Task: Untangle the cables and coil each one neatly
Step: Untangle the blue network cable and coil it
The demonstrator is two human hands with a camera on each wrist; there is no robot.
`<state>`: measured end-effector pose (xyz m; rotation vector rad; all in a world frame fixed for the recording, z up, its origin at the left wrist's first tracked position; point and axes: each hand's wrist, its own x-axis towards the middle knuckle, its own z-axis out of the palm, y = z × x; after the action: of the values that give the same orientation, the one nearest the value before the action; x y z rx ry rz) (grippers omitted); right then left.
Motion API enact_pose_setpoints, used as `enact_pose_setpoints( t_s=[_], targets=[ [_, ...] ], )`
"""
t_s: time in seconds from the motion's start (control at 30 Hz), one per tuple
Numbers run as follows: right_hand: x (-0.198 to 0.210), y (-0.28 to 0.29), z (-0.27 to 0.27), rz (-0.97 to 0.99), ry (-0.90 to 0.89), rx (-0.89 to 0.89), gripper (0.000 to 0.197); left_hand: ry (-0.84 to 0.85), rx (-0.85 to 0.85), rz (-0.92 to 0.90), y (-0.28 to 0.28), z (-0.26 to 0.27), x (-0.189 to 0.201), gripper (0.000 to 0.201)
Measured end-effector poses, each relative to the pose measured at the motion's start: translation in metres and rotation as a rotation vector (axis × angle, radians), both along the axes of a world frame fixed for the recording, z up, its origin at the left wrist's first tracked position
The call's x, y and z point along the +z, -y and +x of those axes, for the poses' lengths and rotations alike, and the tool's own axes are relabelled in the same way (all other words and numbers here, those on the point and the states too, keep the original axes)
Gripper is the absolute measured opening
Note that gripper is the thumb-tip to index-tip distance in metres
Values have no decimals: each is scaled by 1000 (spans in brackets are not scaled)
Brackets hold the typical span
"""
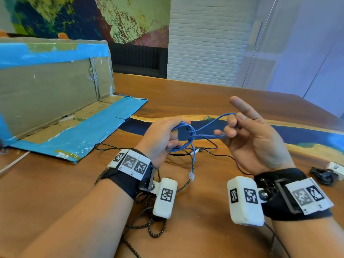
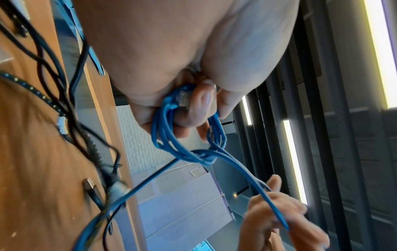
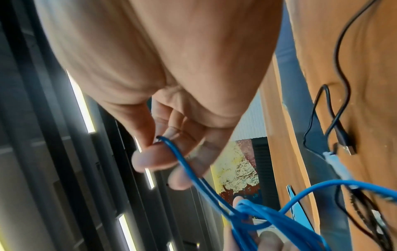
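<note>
A blue network cable [image 1: 208, 125] stretches between both hands above the table. My left hand [image 1: 163, 135] grips several coiled turns of it; the left wrist view shows the coil [image 2: 167, 135] wrapped round my curled fingers [image 2: 193, 110], with a clear plug inside. My right hand [image 1: 247, 135] pinches a loop of the same cable, index finger pointing up; in the right wrist view the loop [image 3: 193, 169] passes between thumb and fingertips [image 3: 154, 159]. The free end with its clear plug [image 1: 191, 176] hangs below the left hand. A thin black cable [image 1: 210, 144] and a braided cable [image 1: 154, 233] lie tangled on the table beneath.
An opened cardboard box [image 1: 55, 86] with blue tape stands at the left, its flap lying on the wooden table [image 1: 204, 229]. A bundled black cable [image 1: 323, 175] and a white block [image 1: 337, 167] lie at the right edge. A USB plug [image 3: 348, 147] rests on the wood.
</note>
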<state>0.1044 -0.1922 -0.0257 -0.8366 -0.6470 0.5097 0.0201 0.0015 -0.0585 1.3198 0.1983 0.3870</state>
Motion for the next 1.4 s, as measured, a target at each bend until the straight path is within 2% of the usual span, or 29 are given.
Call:
enact_pose_setpoints(
  t_s=[0.17,0.33,0.4,0.5,0.63,0.83,1.1,1.2,1.3,1.33,1.4],
  targets=[
    [2,1,-2,37,-37,-72,40,4,-64,42,8,0,-2,33],
    [0,3,0,117,29,55,48,38,-23,137,4,1,-5,14],
    [0,2,1,91,48,17,48,43,-35,137,4,1,-7,10],
    [0,1,5,16,-24,-93,43,33,-43,95,6,2,-9,14],
    [2,4,11,77,-183,-159,36,40,-29,94,11,3,-8,16],
    [-2,-2,7,130,-213,-162,36,56,3,156,5,7,-9,17],
    [-17,-23,-11,17,-207,5,48,81,87,1,13,8,-10,28],
    [-26,-29,-16,30,-202,-6,61,98,118,-45,15,8,-7,24],
    [-34,-31,-13,-15,-139,-94,72,118,131,-78,16,6,-5,19],
    [-35,-31,-11,-52,-115,-133,70,121,128,-85,16,6,-4,18],
    [-37,-32,-5,-198,-65,-227,48,121,118,-89,15,6,-5,16]
  ],
)
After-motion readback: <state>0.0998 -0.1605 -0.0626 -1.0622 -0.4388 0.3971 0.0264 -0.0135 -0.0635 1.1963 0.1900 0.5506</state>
